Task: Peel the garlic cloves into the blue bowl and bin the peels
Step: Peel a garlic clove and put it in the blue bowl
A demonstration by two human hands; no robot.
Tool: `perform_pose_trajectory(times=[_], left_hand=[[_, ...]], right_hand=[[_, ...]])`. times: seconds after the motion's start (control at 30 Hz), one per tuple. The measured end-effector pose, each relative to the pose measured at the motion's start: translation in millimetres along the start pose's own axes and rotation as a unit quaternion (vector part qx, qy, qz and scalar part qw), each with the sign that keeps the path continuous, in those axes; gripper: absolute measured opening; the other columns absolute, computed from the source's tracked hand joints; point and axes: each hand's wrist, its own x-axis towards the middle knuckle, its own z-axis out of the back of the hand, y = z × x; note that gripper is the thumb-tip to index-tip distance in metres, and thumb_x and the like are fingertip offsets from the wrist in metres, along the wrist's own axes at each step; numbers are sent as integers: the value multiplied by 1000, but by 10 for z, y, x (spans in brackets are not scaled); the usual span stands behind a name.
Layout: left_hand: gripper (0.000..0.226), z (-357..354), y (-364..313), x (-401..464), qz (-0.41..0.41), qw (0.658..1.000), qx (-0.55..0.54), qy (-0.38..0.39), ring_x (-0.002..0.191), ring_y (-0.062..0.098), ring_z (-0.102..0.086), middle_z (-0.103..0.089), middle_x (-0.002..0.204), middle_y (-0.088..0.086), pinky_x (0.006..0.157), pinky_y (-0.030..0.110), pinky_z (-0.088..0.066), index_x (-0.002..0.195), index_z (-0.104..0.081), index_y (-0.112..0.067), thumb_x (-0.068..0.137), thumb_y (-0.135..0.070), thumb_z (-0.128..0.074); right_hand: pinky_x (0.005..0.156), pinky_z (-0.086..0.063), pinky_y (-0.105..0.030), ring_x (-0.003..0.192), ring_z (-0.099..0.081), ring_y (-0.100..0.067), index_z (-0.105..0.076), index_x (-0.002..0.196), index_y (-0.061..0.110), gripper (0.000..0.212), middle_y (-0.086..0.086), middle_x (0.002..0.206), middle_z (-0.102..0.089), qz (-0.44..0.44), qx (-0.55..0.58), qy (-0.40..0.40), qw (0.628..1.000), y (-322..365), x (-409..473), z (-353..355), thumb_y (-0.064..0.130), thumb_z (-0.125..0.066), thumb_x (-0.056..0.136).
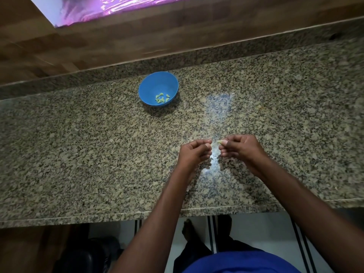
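Blue cloth (242,262) at the bottom edge is cut off by the frame, and the floor under the tabletop (78,154) is too dark on the left to read. Two bare forearms reach up from there over the speckled granite. Both hands sit close together, apart by a narrow gap, knuckles up and fingers curled inward. The right hand (239,147) pinches a small pale garlic clove (220,142) between thumb and forefinger; only its tip shows. The left hand (194,149) is curled with fingertips together, and whether it pinches a bit of peel cannot be told. One blue bowl (145,89) stands well apart from the hands, farther back and to the left, near the wooden wall. Peeled cloves (162,98) lie in its bottom, roughly six, too small to count surely.
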Motion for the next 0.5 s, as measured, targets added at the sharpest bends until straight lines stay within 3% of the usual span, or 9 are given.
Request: perform_pose_trajectory(times=[0.2, 0.3, 0.5], left_hand=[[13, 30, 65, 12, -80, 968, 236, -40, 82, 14, -77, -78, 92, 4, 77, 32, -64, 102, -77, -8, 94, -2, -70], [13, 2, 51, 1, -87, 965, 240, -53, 79, 24, -77, -78, 87, 7, 72, 42, -66, 102, -77, -10, 95, -3, -69], [15, -49, 16, -2, -62, 990, 126, -8, 84, 28, -77, -78, 91, 14, 73, 37, -64, 107, -76, -4, 93, -9, -74]], right_hand=[[76, -64, -33, 85, -73, -32, -66, 103, -11, 18, -28, 101, -73, -52, 22, -4, 998, -30, 74, 40, -3, -72, 88], [74, -64, -33, 87, -74, -34, -66, 102, -9, 15, -28, 100, -73, -52, 12, -8, 999, -54, 89, 40, -8, -71, 88], [75, -62, -33, 83, -74, -28, -68, 100, -7, 17, -22, 98, -73, -39, -7, 1, 999, -99, 112, 62, -3, -76, 84]])
